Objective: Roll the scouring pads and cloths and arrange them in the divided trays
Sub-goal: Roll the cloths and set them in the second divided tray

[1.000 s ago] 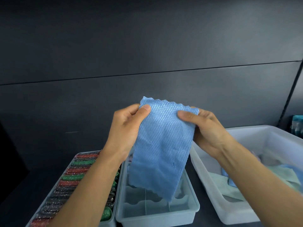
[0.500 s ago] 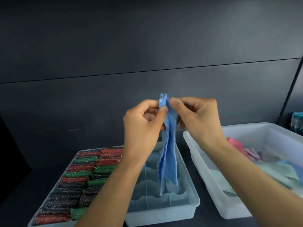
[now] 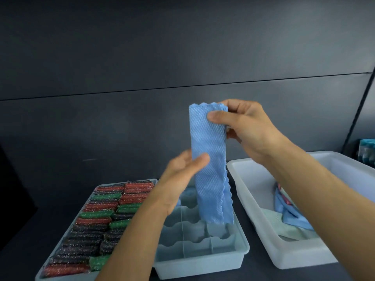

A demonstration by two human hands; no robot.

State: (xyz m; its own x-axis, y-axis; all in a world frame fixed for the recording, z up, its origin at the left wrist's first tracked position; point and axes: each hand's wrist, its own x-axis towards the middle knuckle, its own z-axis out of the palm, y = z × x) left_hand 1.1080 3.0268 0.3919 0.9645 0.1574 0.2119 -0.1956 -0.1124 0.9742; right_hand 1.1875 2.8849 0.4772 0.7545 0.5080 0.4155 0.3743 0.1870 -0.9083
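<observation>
A blue textured cloth (image 3: 209,159), folded lengthwise into a narrow strip, hangs upright above the middle divided tray (image 3: 203,258). My right hand (image 3: 245,128) pinches its top edge between thumb and fingers. My left hand (image 3: 182,171) grips the strip's left side about halfway down, thumb on the front. The cloth's wavy bottom edge dangles just over the tray's compartments, most of which hold nothing I can see. The left divided tray (image 3: 150,180) is packed with rolled red, green and black scouring pads (image 3: 97,224).
A white bin (image 3: 284,250) at the right holds loose blue, pale green and pink cloths (image 3: 288,216). All three containers sit on a dark surface in front of a dark wall. A teal packet (image 3: 367,151) stands at the far right edge.
The cloth went from spread wide, to pinched together at the top, to a folded narrow strip. My left hand slid down from the top edge to the strip's middle.
</observation>
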